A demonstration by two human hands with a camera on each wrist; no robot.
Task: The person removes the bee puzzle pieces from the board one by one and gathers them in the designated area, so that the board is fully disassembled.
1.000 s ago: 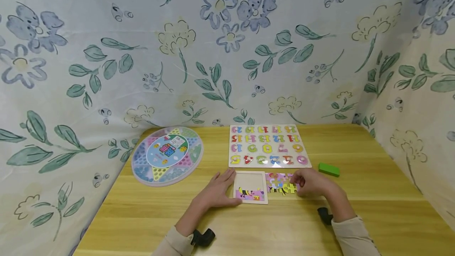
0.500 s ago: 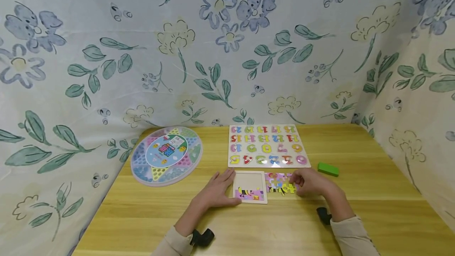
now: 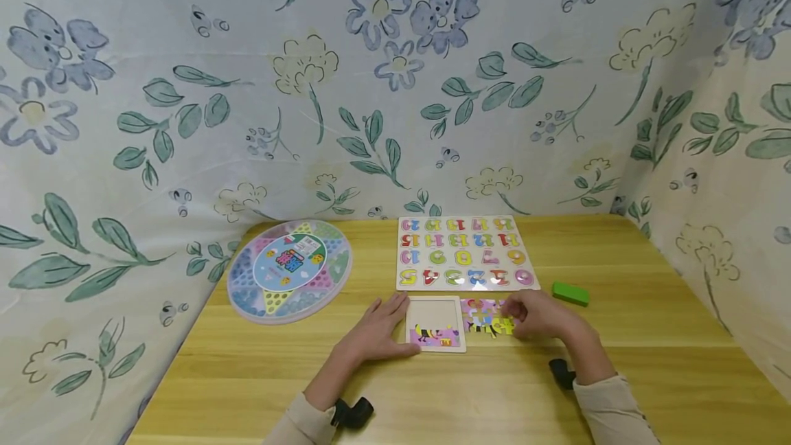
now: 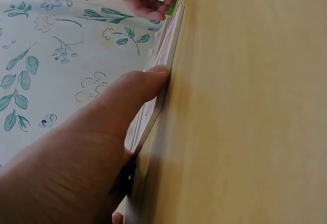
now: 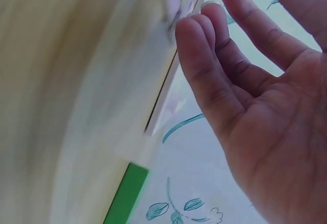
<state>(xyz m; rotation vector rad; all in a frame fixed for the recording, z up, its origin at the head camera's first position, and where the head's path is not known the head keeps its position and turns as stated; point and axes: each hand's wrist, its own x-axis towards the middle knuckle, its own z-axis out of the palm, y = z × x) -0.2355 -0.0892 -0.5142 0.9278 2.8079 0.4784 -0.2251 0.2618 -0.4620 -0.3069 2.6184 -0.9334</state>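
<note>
My left hand (image 3: pixel 373 335) holds the left side of a small wooden puzzle tray (image 3: pixel 462 325). Its thumb presses the near edge, as the left wrist view shows, while the fingers reach the far left corner. Along the tray's bottom runs a pink strip with a bee picture (image 3: pixel 435 337); the upper part is bare wood. Several jigsaw pieces (image 3: pixel 485 318), pink and yellow, lie joined or close together just right of the tray. Over their right end, my right hand (image 3: pixel 537 316) bends its fingers down. Whether a piece is between thumb and index finger is hidden.
Behind the tray lies a number puzzle board (image 3: pixel 466 253). A green block (image 3: pixel 570 294) sits beyond my right hand. At the left back, a round Chinese checkers board (image 3: pixel 290 272) leans near the flowered cloth (image 3: pixel 346 156). All stand on a wooden table (image 3: pixel 469 397).
Both hands stay almost where they were. The right hand has shifted very slightly to the left over the pieces; the bee picture and pieces look the same.
</note>
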